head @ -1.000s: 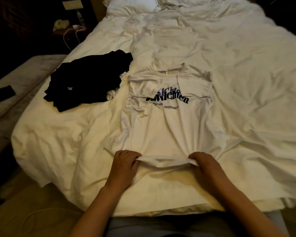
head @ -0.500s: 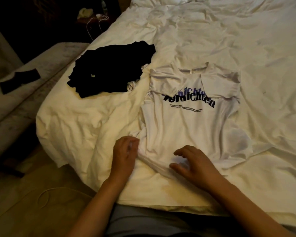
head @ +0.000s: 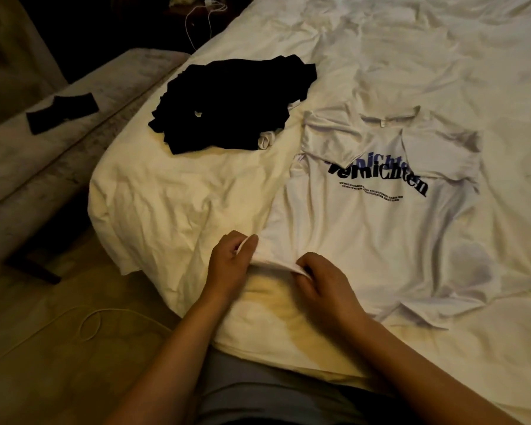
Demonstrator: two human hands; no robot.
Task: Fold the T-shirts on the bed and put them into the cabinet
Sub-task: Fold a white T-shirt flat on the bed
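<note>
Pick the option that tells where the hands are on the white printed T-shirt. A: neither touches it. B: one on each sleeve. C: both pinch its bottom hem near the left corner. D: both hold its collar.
C: the left hand and the right hand both pinch the hem of the white T-shirt at its near left corner, far from the collar and folded-in sleeves.

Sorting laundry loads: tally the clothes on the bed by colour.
White: 2, the printed T-shirt and a small rolled piece peeking from under the black pile.
Black: 1 pile; how many garments it holds cannot be told.
Total: 3
</note>
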